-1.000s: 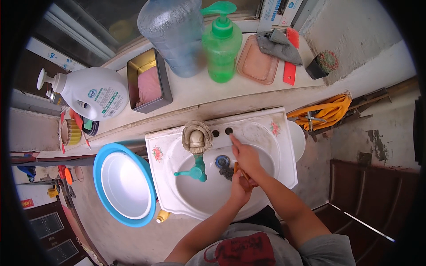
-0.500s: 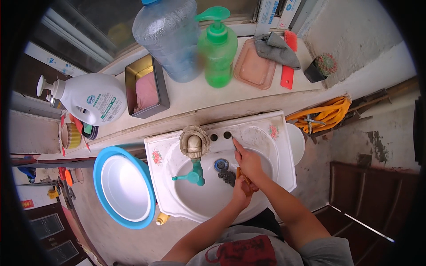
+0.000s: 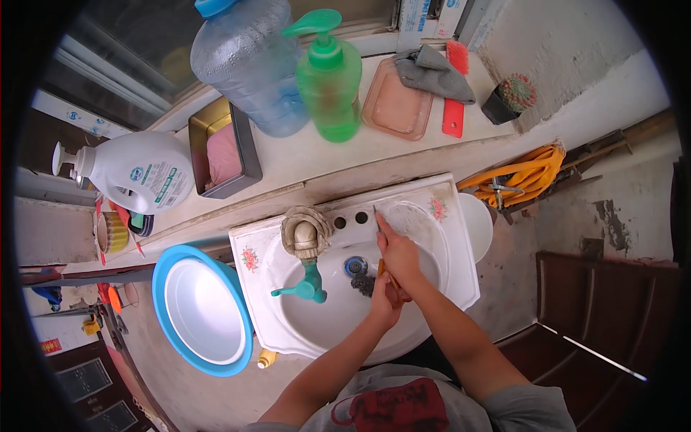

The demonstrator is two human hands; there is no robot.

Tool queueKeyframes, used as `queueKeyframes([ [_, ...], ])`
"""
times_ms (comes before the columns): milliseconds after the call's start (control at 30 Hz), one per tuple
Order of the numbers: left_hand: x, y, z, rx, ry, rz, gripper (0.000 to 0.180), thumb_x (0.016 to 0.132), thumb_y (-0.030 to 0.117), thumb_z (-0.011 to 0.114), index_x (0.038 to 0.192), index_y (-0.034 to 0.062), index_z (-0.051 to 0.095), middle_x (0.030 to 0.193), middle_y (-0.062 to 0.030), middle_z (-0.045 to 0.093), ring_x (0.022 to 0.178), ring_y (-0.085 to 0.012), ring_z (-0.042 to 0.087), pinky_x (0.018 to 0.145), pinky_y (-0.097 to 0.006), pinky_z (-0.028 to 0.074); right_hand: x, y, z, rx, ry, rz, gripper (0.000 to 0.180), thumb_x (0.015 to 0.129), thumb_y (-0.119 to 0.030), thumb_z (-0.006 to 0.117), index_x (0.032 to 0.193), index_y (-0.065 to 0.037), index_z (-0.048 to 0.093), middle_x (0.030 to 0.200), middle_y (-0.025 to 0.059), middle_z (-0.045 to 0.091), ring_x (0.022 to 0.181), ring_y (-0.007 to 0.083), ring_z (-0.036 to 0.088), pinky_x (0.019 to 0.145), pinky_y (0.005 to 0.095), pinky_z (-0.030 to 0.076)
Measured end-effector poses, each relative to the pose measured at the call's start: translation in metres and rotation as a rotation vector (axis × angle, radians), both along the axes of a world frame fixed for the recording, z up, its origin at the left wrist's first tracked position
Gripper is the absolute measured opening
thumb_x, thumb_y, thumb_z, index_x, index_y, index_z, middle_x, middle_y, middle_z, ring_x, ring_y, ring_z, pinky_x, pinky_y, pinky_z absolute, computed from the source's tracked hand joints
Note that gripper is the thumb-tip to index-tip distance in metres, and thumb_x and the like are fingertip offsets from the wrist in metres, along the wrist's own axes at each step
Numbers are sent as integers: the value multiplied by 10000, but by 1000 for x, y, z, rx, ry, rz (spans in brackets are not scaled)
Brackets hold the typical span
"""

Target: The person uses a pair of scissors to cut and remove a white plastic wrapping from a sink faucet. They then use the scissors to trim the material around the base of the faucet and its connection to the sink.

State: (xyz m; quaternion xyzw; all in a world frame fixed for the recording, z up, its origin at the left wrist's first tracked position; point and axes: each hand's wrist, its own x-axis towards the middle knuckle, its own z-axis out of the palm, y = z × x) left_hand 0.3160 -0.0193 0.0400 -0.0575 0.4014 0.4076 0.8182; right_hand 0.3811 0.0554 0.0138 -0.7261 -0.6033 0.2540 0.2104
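Observation:
Over the white washbasin [image 3: 432,288], my right hand [image 3: 400,258] is closed round a slim tool, its thin dark tip pointing at the basin's back ledge beside two round holes. My left hand [image 3: 386,304] sits just below, closed on an orange-brown handle [image 3: 381,268] that shows between the hands. Whether tip and handle are one piece is hidden by my fingers. A dark grey fuzzy clump [image 3: 363,285] lies next to my left fingers, by the drain [image 3: 355,267]; I cannot tell if it is joined to the handle. Left of my hands stands a tap [image 3: 308,284] with a green spout.
A blue-rimmed basin [image 3: 163,302] with a white one inside stands left of the sink. Along the sill are a white jug [image 3: 147,169], a metal tin [image 3: 248,169], a large blue bottle [image 3: 252,65], a green pump bottle [image 3: 330,93], a grey cloth [image 3: 432,72] and a potted cactus [image 3: 517,93].
The whole view has shifted a little, so the sill and sink sit slightly further left. Both hands keep their grips, and the tool's tip stays by the holes on the ledge.

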Motion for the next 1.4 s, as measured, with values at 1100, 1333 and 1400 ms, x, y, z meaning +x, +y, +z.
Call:
queueKeyframes([
  [1100,23,-22,27,-9,-263,24,354,849,411,350,1065,156,465,764,-13,514,693,-148,472,691,-333,370,29,-14,26,-134,-93,115,389,857,-234,511,1246,-237,501,657,144,603,599,342,584,570,444,469],
  [1333,26,-25,23,29,-284,33,339,850,392,353,1072,162,467,825,-15,532,695,-154,481,690,-333,373,29,-14,27,-81,-108,150,392,861,-247,502,1253,-249,497,654,148,600,592,340,585,561,444,470],
  [1400,25,-25,22,3,-313,51,341,850,393,353,1080,167,465,850,-15,539,697,-156,481,693,-335,374,32,-15,26,-153,-110,129,402,861,-248,503,1262,-261,490,654,154,598,599,335,588,567,440,471],
])
